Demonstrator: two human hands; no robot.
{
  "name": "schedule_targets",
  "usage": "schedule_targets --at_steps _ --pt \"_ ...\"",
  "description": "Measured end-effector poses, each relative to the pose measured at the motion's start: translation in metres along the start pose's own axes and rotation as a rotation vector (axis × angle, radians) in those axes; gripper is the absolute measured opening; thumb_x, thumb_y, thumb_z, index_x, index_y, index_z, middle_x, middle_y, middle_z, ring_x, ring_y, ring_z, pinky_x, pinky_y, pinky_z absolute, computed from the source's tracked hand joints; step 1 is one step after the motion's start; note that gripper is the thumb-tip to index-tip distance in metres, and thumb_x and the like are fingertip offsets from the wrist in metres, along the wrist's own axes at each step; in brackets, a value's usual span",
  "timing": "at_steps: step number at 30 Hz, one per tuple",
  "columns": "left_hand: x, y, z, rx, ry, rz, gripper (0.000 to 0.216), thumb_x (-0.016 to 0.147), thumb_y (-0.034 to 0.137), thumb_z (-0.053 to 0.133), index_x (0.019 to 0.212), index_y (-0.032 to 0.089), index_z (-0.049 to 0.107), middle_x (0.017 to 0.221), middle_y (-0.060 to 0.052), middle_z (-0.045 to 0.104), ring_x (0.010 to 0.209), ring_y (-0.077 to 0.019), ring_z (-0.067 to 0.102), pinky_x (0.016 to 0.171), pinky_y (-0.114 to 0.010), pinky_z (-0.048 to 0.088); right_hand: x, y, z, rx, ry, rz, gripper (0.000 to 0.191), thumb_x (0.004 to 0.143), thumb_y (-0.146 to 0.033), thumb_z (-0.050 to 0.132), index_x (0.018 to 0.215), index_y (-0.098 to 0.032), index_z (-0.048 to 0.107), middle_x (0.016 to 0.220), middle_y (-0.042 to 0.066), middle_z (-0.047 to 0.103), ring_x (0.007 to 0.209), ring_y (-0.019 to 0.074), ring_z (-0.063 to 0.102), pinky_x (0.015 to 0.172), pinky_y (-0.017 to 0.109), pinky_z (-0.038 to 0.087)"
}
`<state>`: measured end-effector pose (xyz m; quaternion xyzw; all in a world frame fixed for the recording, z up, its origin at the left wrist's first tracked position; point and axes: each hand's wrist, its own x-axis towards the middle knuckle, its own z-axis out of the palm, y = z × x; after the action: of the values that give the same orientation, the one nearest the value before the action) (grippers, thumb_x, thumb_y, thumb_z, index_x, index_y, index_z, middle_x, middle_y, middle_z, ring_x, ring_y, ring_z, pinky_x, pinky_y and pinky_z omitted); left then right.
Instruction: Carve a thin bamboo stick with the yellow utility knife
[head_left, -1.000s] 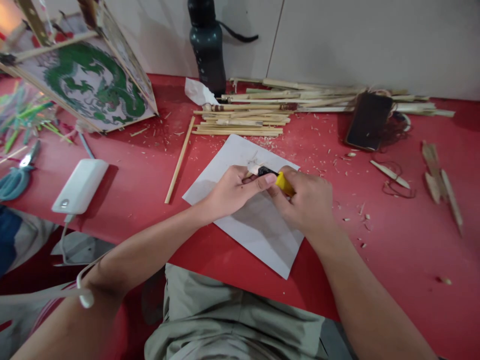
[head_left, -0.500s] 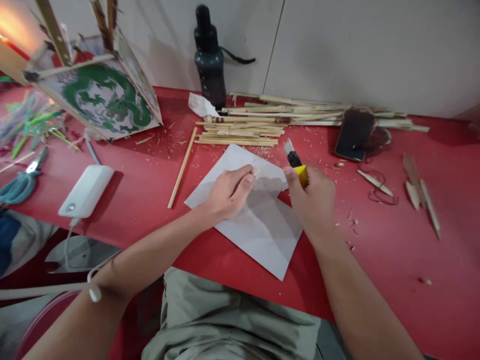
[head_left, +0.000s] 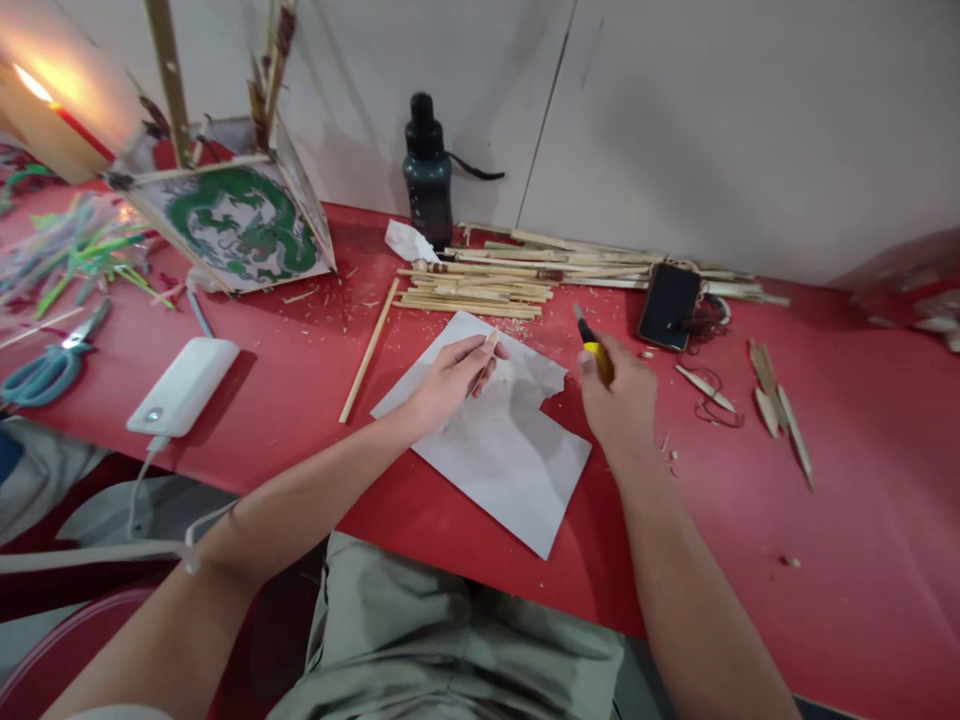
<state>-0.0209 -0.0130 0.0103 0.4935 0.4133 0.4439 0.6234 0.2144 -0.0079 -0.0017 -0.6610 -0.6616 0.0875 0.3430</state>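
Note:
My left hand (head_left: pixel 459 375) is closed on a small piece of pale wood or bamboo (head_left: pixel 491 340), pinched at the fingertips over a torn sheet of white paper (head_left: pixel 517 480). Only the tip of that piece shows; the fingers cover the rest. My right hand (head_left: pixel 621 395) grips a yellow and black utility knife (head_left: pixel 596 350), its blade pointing up and away from me, to the right of the paper. The two hands are apart, and the blade touches nothing. Beyond the paper lies a row of bamboo sticks (head_left: pixel 472 300), with fine shavings around them.
A lit candle (head_left: pixel 67 125) burns at far left behind a dragon-painted paper lantern (head_left: pixel 240 225). A dark bottle (head_left: pixel 429 180) stands by the wall. Scissors (head_left: pixel 56 360), a white power bank (head_left: pixel 184 385) with a cable, a phone (head_left: pixel 667 305) and carved slivers (head_left: pixel 793 435) lie on the red table.
My left hand has turned, so the tip of the small piece now shows. My right hand has drawn slightly back with the knife. The whole view has shifted a little.

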Motion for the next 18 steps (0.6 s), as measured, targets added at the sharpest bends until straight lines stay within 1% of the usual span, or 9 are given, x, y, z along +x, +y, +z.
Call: schedule_targets --at_steps 3,4,6,9,11,15,18 --pt "-0.001 0.001 0.005 -0.125 -0.019 -0.112 0.031 0.095 0.050 0.055 0.098 0.019 0.058 0.068 0.005 0.039 0.053 -0.0070 0.035 0.050 -0.020 0.029 -0.011 -0.017 0.003 0.086 -0.107 -0.070 0.052 0.100 -0.055 0.045 0.124 -0.015 0.067 0.092 0.012 0.075 0.080 0.0266 0.069 0.070 0.036 0.047" --pt "-0.002 0.002 0.006 -0.136 -0.009 -0.143 0.029 0.095 0.048 0.055 0.096 0.019 0.057 0.067 0.006 0.037 0.051 -0.0062 0.032 0.048 -0.019 0.026 -0.014 -0.022 0.005 0.101 -0.145 -0.094 0.054 0.101 -0.058 0.043 0.122 -0.014 0.067 0.086 0.011 0.073 0.075 0.0250 0.067 0.067 0.034 0.045" --pt "-0.002 0.005 0.008 -0.132 0.026 -0.187 0.020 0.095 0.038 0.053 0.092 0.018 0.054 0.066 0.007 0.035 0.049 -0.0051 0.027 0.046 -0.019 0.019 -0.020 -0.031 0.009 0.111 -0.219 -0.147 0.055 0.101 -0.060 0.042 0.118 -0.013 0.067 0.078 0.008 0.070 0.067 0.0221 0.063 0.062 0.032 0.041" --pt "-0.001 0.008 0.009 -0.097 0.042 -0.190 0.009 0.092 0.024 0.049 0.088 0.017 0.051 0.066 0.006 0.037 0.049 -0.0046 0.028 0.047 -0.019 0.019 -0.024 -0.036 0.015 0.069 -0.274 -0.199 0.052 0.102 -0.060 0.041 0.106 -0.015 0.067 0.073 0.006 0.066 0.062 0.0209 0.059 0.060 0.031 0.036" --pt "-0.001 0.008 0.009 -0.064 0.031 -0.165 0.009 0.091 0.022 0.047 0.084 0.017 0.051 0.066 0.005 0.039 0.050 -0.0047 0.031 0.047 -0.020 0.021 -0.023 -0.035 0.017 0.038 -0.291 -0.220 0.049 0.102 -0.058 0.040 0.099 -0.017 0.065 0.071 0.006 0.064 0.062 0.0210 0.057 0.060 0.031 0.035" --pt "-0.004 0.005 0.011 -0.037 -0.007 -0.163 0.013 0.090 0.024 0.049 0.079 0.018 0.049 0.065 0.005 0.040 0.051 -0.0050 0.033 0.048 -0.021 0.022 -0.023 -0.032 0.018 0.041 -0.308 -0.244 0.041 0.100 -0.056 0.043 0.092 -0.020 0.061 0.069 0.004 0.061 0.062 0.0205 0.055 0.059 0.031 0.033" --pt "-0.007 0.003 0.012 -0.056 -0.054 -0.175 0.020 0.090 0.032 0.057 0.081 0.019 0.046 0.063 0.007 0.037 0.049 -0.0042 0.028 0.047 -0.022 0.018 -0.024 -0.032 0.017 0.066 -0.335 -0.255 0.036 0.099 -0.052 0.047 0.093 -0.020 0.062 0.070 0.004 0.063 0.060 0.0196 0.055 0.059 0.031 0.033"
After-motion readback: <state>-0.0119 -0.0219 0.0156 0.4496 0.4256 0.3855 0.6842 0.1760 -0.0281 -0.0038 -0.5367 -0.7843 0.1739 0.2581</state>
